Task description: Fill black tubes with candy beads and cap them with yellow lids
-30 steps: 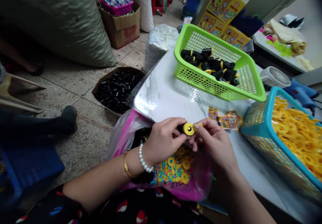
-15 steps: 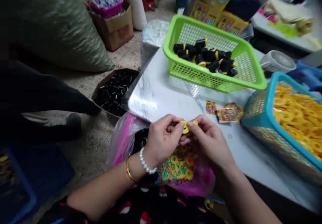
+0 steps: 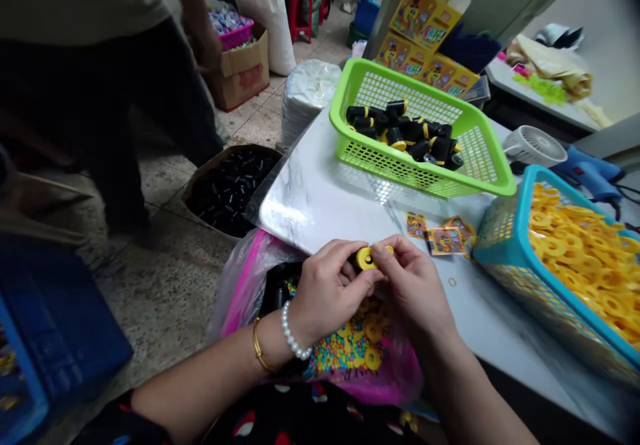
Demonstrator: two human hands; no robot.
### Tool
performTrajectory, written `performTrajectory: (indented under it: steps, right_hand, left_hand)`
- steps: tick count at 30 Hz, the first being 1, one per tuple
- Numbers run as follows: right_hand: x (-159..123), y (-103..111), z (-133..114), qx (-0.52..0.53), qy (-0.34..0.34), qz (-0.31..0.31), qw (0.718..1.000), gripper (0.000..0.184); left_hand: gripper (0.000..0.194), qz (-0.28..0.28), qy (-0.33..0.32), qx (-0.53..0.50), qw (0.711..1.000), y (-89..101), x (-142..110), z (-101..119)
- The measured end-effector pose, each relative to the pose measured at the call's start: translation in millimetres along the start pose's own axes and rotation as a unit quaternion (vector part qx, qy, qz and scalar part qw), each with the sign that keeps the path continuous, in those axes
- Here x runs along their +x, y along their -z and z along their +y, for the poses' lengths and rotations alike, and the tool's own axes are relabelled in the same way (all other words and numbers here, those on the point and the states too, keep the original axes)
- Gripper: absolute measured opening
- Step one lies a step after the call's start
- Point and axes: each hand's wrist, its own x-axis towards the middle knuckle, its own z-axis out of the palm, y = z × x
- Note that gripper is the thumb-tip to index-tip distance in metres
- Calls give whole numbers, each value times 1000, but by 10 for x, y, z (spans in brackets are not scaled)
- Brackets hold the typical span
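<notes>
The left hand [image 3: 325, 292] pinches a black cylinder [image 3: 357, 259] and the right hand [image 3: 413, 292] presses a yellow ring [image 3: 366, 258] to its end, together at center. Ringed cylinders lie in the green basket [image 3: 425, 182] at 1 o'clock; loose rings fill the blue basket [image 3: 520, 212] at 3 o'clock; bare cylinders fill the cardboard box [image 3: 240, 146] at 10 o'clock.

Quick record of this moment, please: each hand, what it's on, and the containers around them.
left hand: holding black cylinder
right hand: pinching yellow ring on that cylinder
below hands: plastic bag with coloured beads
ahead: green basket of black-and-yellow cylinders
right: blue basket of yellow rings
nearby: standing co-worker, left of the view
</notes>
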Motion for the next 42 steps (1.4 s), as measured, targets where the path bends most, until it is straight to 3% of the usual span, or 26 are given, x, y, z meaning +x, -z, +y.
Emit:
performTrajectory:
  steps: [6,11,15,22,28,32,38,42]
  right_hand:
    - [-49,6,49,-32,47,60,997,24]
    - [-126,36,50,-139,126,106,976,18]
    - [-116,55,19,-157,101,98,978,18]
    - [-15,43,18,-99,46,71,992,24]
    - [-84,20,105,-116,124,112,979,21]
    - [-99,48,104,-133,140,94,977,18]
    - [-93,22,-5,-136,92,42,986,16]
    - [-46,7,-58,-143,60,29,987,19]
  left_hand:
    - [32,-7,-29,-5,1000,11,-6,-60]
    - [38,1,-71,-1,997,21,-13,-97]
    - [42,0,-75,-8,997,27,-16,-104]
    - [35,-13,-43,-43,998,44,-15,-86]
    - [29,-2,-29,-55,998,28,-16,-61]
    - [32,-26,4,-78,997,45,-11,-37]
    - [26,-93,96,-138,981,111,63,54]
    - [25,-99,130,-134,977,70,127,47]
